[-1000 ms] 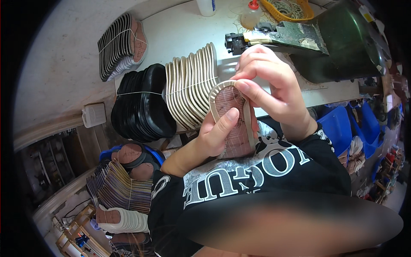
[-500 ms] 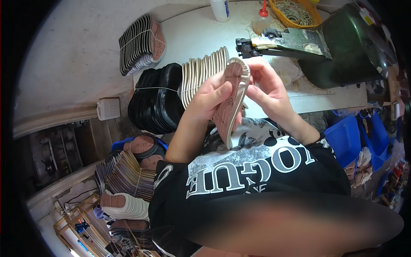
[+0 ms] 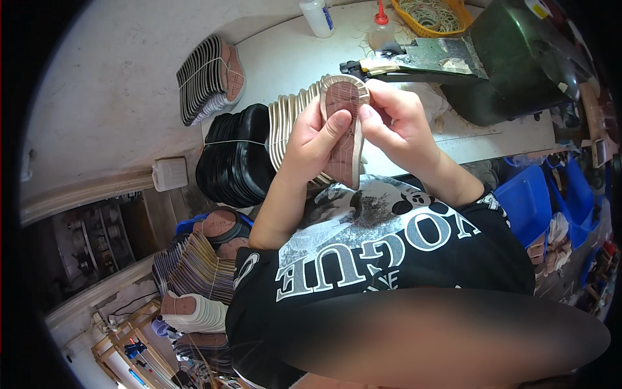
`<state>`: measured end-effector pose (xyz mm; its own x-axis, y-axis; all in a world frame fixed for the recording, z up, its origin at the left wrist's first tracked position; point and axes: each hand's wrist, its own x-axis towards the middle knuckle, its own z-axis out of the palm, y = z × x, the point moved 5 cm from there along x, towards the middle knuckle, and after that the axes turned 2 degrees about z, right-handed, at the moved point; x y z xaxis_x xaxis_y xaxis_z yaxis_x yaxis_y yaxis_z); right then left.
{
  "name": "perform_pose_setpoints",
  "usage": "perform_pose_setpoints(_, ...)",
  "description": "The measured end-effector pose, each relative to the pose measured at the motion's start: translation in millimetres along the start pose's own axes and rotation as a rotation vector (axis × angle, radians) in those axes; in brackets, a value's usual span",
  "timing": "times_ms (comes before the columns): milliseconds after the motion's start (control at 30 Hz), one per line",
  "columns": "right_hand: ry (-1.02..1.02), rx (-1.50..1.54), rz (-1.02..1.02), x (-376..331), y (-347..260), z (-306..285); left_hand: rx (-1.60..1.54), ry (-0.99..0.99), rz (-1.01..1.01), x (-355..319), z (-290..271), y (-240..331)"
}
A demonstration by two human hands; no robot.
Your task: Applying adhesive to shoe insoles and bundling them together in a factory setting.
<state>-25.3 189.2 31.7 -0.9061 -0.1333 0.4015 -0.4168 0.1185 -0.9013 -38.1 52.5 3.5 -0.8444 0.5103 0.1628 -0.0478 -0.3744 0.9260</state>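
A shoe insole [image 3: 341, 152] with a brown, marked face and a cream edging is held up in front of my chest. Around its left side wraps my left hand [image 3: 314, 139], the thumb pressed on the brown face. My right hand [image 3: 400, 120] is closed at the upper right rim, thumb and forefinger pinching the cream edging near the rounded end. Just behind my left hand stands a tied bundle of cream insoles [image 3: 283, 123], with a bundle of black insoles [image 3: 236, 155] beside it.
On the white table [image 3: 278, 61] sit a striped insole bundle [image 3: 210, 78], a white cup [image 3: 317, 17], a red-tipped bottle [image 3: 381, 32] and a yellow basket [image 3: 431, 16] of bands. A dark green machine [image 3: 512, 65] stands at right. Blue bins [image 3: 523, 201] are lower right, more insole stacks [image 3: 201, 259] lower left.
The insole has turned so its brown face shows more fully, and its lower end has lifted off my shirt. My right fingers have closed in on its edge.
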Motion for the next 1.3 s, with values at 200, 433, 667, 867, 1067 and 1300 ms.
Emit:
perform_pose_setpoints(200, -0.216, 0.220, -0.014, -1.3, 1.8, -0.2, 0.000, -0.041, -0.188, -1.6, -5.6, -12.1)
perform_pose_setpoints(433, -0.240, 0.365, 0.255, -0.7, 3.8, 6.4, 0.005, -0.138, -0.481, 11.1, -9.5, -27.6)
perform_pose_setpoints(667, -0.262, 0.509, 0.516, -4.6, 44.0, 23.1, 0.049, 0.136, -0.397, 30.6, -14.1, -19.8)
perform_pose_setpoints(867, -0.279, 0.675, 0.629, -4.8, 71.7, 37.9, 0.298, 0.033, -0.446, 55.1, -38.1, -12.6)
perform_pose_setpoints(1067, -0.189, 0.741, 0.719, -0.1, 85.4, 37.2, 0.440, -0.075, -0.590, 81.9, -61.4, -20.1)
perform_pose_setpoints(1300, -0.214, 0.847, 0.758, 1.8, 96.3, 20.6, 0.402, -0.130, -0.633, 103.8, -52.9, -26.0)
